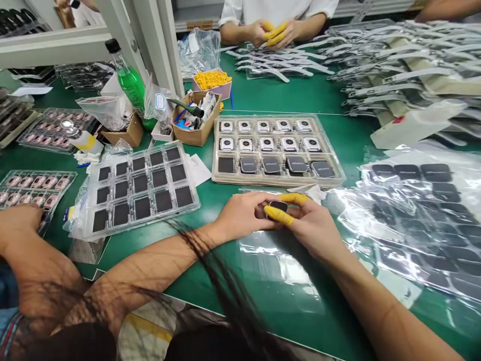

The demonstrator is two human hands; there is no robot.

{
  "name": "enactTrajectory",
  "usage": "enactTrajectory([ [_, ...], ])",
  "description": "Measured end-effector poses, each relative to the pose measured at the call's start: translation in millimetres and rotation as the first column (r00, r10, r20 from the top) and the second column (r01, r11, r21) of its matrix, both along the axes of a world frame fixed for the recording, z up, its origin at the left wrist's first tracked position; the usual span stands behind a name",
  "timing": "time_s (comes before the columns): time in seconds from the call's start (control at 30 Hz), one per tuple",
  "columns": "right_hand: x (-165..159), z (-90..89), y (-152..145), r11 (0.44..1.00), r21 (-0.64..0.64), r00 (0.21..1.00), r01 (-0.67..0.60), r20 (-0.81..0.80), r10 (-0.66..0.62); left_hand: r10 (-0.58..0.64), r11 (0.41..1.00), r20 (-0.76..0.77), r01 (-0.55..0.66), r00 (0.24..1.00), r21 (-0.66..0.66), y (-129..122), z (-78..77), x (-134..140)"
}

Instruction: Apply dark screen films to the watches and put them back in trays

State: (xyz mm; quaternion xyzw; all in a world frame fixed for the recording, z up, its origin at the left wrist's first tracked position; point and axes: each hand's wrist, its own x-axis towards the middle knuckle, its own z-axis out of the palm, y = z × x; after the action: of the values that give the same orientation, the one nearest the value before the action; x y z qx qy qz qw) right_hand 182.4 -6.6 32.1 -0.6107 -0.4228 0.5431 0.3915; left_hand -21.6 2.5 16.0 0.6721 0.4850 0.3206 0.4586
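Trays crowd a green work mat point(263, 100): a beige moulded tray point(278, 178) holds two rows of small square white-faced modules and a front row of dark, rounded-square pieces, while a clear plastic tray point(141, 183) to its left carries three rows of flat black squares. Behind them, an open cardboard box point(195, 131) holds small tools, and a small box point(212, 80) holds yellow finger cots. At centre, just in front of the beige tray, the left hand point(244, 215) and right hand point(313, 228) meet, both closed around one small dark piece point(278, 205), glossy and rounded at the corners. Yellow rubber cots sheathe the right thumb and forefinger. Crinkled clear film point(421, 220) lies to the right over more dark squares.
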Motion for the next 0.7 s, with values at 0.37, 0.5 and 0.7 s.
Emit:
enactTrajectory([
  [0.37,11,-12.0,4,0.998,0.046,0.985,0.034,0.169,-0.041,-0.097,0.992,-0.001,0.097,0.995,-0.080,4,-0.8,3],
  [0.5,25,-18.6,1,0.997,0.054,0.985,0.053,0.162,-0.061,-0.086,0.994,0.018,0.087,0.996,-0.067,2,-0.4,6],
  [0.7,-4,23.4,43,0.965,0.227,0.970,0.133,0.170,-0.174,-0.064,0.995,-0.004,0.064,0.998,-0.072,3,-0.7,5],
])
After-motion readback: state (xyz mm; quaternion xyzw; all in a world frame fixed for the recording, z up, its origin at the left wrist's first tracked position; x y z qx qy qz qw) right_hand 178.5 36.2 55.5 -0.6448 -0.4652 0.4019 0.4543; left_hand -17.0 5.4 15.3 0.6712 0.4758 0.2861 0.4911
